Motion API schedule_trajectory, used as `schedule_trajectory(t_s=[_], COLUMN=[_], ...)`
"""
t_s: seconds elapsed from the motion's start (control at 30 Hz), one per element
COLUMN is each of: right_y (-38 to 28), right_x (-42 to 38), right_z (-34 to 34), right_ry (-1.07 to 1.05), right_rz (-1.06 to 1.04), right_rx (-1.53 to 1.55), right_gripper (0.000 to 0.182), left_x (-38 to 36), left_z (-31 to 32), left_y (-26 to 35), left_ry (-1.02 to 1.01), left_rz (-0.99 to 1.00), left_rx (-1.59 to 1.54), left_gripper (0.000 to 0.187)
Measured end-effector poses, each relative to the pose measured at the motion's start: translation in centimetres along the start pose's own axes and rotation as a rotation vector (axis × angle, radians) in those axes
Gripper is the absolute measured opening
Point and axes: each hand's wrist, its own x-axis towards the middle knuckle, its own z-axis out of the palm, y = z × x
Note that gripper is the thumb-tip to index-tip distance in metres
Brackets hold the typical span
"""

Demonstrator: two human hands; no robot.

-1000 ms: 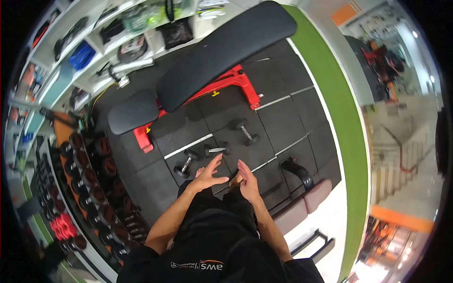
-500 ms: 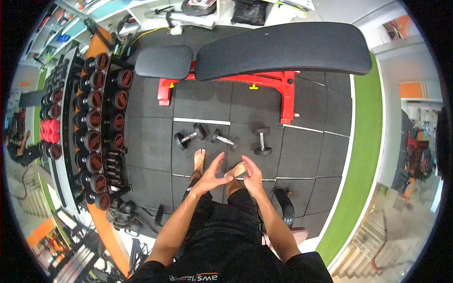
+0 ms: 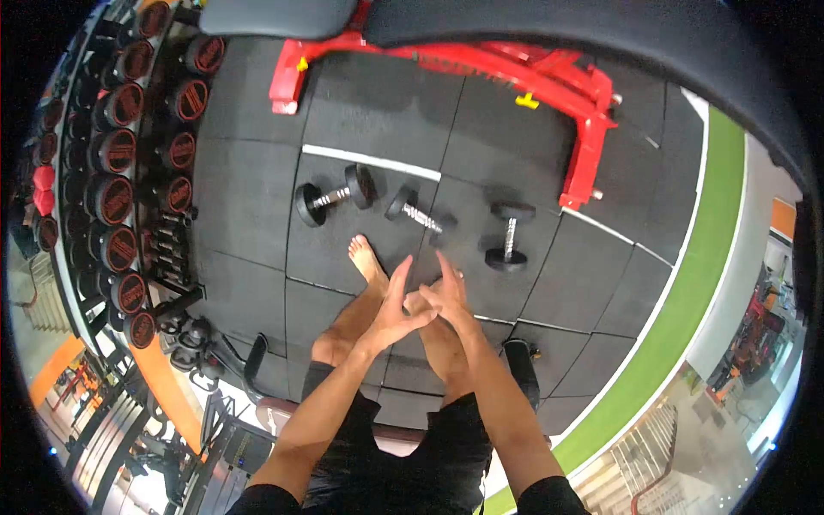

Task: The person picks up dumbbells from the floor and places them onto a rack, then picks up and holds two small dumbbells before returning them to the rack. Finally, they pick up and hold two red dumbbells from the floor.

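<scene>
My left hand is held out in front of my legs, fingers stretched forward, with nothing in it. Close beside it, my right hand is open too, and the thumbs overlap in this view. Beyond the fingertips, three black dumbbells lie on the dark floor. The left dumbbell lies slanted, the middle dumbbell tilts the other way, and the right dumbbell points nearly straight ahead. Both hands are apart from them. My bare left foot shows on the mat; the right one is mostly hidden behind my hands.
A workout bench with a black pad and red frame spans the far side. On the left stands a rack of dumbbells, with kettlebells nearer me. Black padding sits by my right leg. Green turf runs along the right.
The view has tipped down and come nearer the floor, so the dumbbells look larger and higher up. My knees are more bent. My hands have come closer together.
</scene>
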Motion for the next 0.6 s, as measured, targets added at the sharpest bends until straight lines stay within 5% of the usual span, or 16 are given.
schedule_trajectory(t_s=[0.23, 0.33, 0.6], right_y=[8.1, 10.6, 12.1], right_x=[8.6, 11.8, 18.7], right_z=[7.6, 10.1, 13.3], right_ry=[-0.008, 0.008, -0.004], right_rz=[-0.116, -0.2, -0.019], right_rx=[-0.035, -0.108, -0.448], right_gripper=[0.085, 0.085, 0.1], left_x=[6.0, 8.3, 12.3], left_z=[-0.9, -1.5, -6.8], left_y=[-8.4, -9.2, -12.0], left_ry=[0.112, 0.061, 0.098], left_rz=[-0.134, 0.07, 0.038], left_rx=[-0.44, 0.033, 0.168], left_gripper=[0.106, 0.107, 0.108])
